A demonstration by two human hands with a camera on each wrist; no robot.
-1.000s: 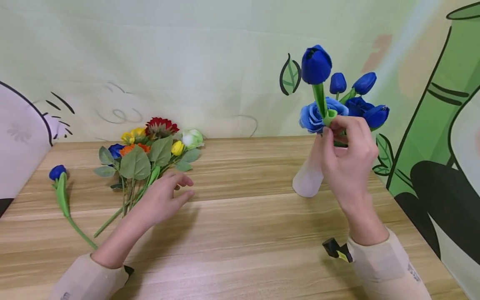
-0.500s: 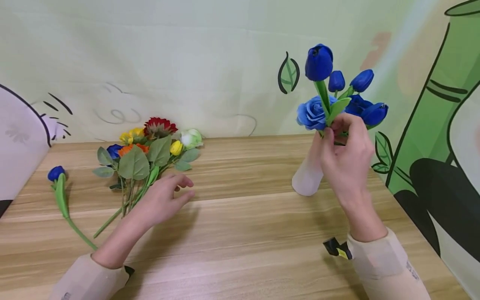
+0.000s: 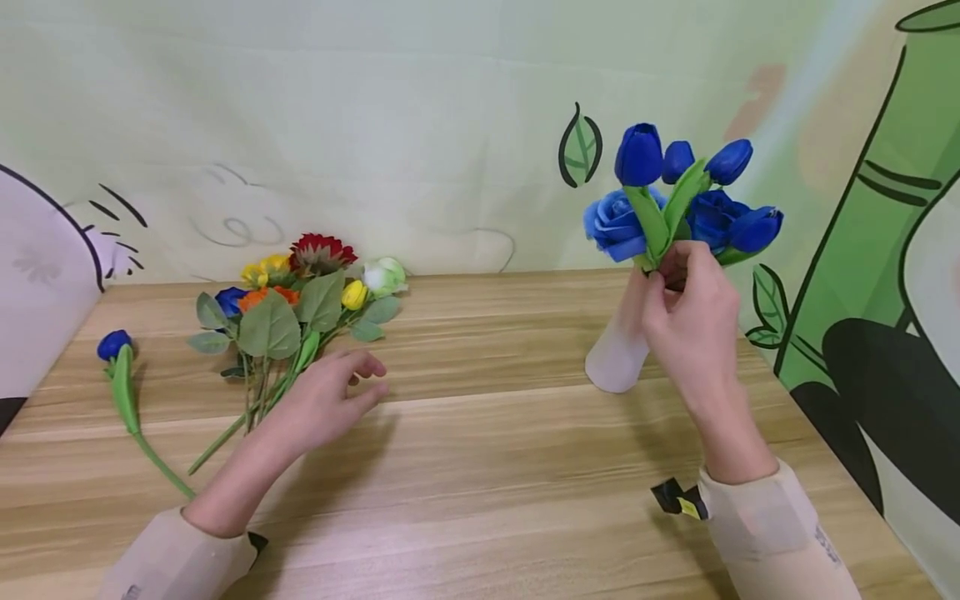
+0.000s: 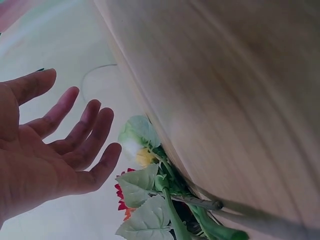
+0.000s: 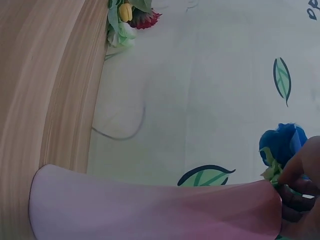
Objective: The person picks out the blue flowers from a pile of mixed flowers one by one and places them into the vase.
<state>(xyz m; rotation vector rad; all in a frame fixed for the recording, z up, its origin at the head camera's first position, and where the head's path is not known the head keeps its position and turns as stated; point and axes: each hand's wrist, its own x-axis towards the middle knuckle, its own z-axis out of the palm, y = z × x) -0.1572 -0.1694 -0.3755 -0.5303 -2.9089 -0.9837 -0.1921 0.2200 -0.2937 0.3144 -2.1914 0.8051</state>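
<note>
My right hand point(image 3: 693, 308) pinches the stem of a blue tulip point(image 3: 639, 156) right at the mouth of a white-pink vase point(image 3: 617, 358). The vase stands on the table and holds a light blue rose point(image 3: 621, 223), a darker blue rose point(image 3: 714, 218) and several blue tulips. In the right wrist view the fingertips sit at the vase's rim, beside the light blue rose point(image 5: 283, 144). My left hand point(image 3: 333, 396) hovers with relaxed fingers over the stems of a loose flower pile. The left wrist view shows that hand point(image 4: 65, 145) with nothing in it.
The pile has a red flower point(image 3: 322, 252), an orange one point(image 3: 268, 298), a yellow tulip point(image 3: 355, 295), a white-green rose point(image 3: 385, 276) and broad leaves. A single blue tulip point(image 3: 115, 344) lies at the left of the wooden table point(image 3: 480, 467). A printed cloth point(image 3: 420, 142) hangs behind.
The blue tulip in my right hand has moved down into the vase, and its leaves now spread above the fingers. The left hand has stayed still.
</note>
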